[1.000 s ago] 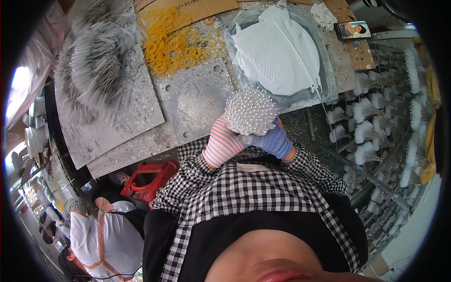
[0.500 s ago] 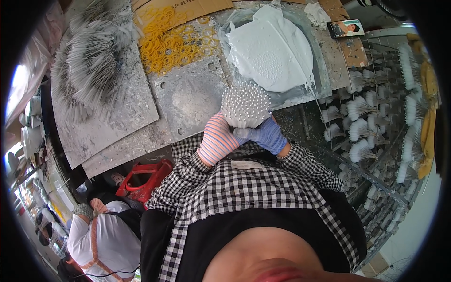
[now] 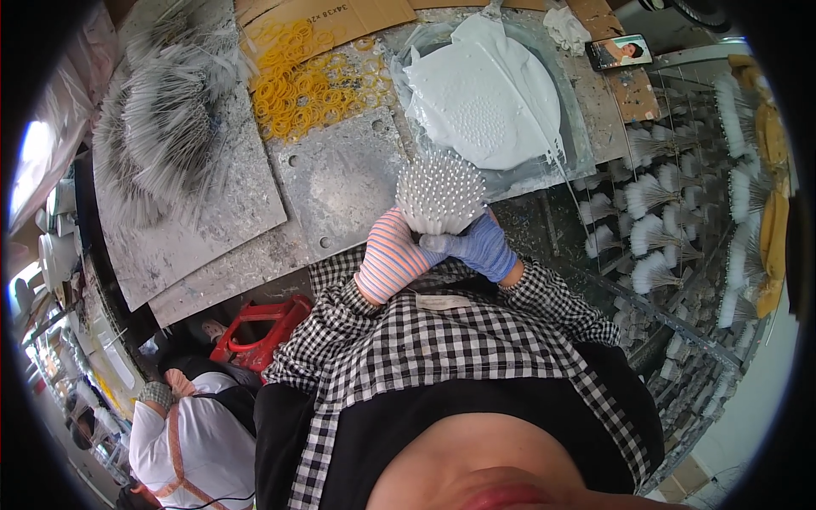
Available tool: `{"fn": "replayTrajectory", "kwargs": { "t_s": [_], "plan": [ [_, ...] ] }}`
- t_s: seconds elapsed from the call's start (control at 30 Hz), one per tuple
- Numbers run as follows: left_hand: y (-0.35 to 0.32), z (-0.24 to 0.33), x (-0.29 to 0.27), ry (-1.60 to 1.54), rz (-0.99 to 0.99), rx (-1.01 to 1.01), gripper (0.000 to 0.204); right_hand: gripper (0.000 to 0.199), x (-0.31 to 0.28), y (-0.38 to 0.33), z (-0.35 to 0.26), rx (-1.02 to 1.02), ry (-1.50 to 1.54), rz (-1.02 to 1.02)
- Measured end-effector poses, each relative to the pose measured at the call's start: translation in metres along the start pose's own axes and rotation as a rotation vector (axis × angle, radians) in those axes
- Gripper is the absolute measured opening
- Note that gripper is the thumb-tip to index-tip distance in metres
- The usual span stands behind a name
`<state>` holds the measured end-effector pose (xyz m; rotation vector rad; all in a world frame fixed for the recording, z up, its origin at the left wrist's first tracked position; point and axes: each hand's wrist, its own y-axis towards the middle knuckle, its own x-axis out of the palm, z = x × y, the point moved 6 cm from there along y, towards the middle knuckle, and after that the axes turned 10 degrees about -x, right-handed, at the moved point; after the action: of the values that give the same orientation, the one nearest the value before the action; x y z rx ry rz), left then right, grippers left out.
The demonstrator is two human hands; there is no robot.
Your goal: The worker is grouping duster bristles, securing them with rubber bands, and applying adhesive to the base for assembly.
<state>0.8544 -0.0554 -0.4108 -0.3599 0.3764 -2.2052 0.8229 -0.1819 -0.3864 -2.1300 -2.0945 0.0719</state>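
Both my hands hold one round bundle of thin sticks with white-dipped tips [image 3: 440, 194], upright in front of my chest. My left hand [image 3: 393, 265], in a pink-and-white striped glove, wraps the bundle's lower left side. My right hand [image 3: 478, 245], in a blue glove, grips its lower right side. The white tips face up toward the camera. Behind the bundle lies a shallow tray of thick white paste [image 3: 486, 95] on a paste-smeared metal worktable [image 3: 340, 178].
A heap of yellow rubber bands [image 3: 297, 81] lies at the back, and piles of loose thin sticks [image 3: 166, 127] at the left. Racks of white-tipped bundles [image 3: 671, 212] stand at the right. A phone [image 3: 619, 51] rests at the far right. A red stool [image 3: 259, 327] and another person [image 3: 195, 433] are lower left.
The bundle has stayed gripped in both hands in front of my chest; its tips have tilted slightly more toward the paste tray. The view has shifted a little.
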Motion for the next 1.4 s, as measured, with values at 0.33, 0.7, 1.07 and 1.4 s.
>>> {"fn": "replayTrajectory", "kwargs": {
  "t_s": [0.33, 0.7, 1.07, 1.4],
  "plan": [
    [0.008, 0.039, -0.069, 0.091, 0.022, 0.093, 0.047, 0.079, -0.035, 0.045, -0.068, -0.602, -0.346, -0.060],
    [0.058, 0.148, -0.043, 0.644, -0.400, -0.041, 0.094, 0.035, 0.008, 0.079, -0.137, -1.315, -1.514, -0.638],
    [0.068, 0.135, -0.076, 0.145, -0.238, -0.011, 0.049, 0.042, -0.014, 0.074, -0.151, -0.832, -0.897, -0.223],
    [0.075, 0.133, -0.086, 0.285, -0.178, 0.012, 0.049, 0.046, -0.020, 0.095, -0.112, -0.636, -0.799, -0.146]
  ]
}}
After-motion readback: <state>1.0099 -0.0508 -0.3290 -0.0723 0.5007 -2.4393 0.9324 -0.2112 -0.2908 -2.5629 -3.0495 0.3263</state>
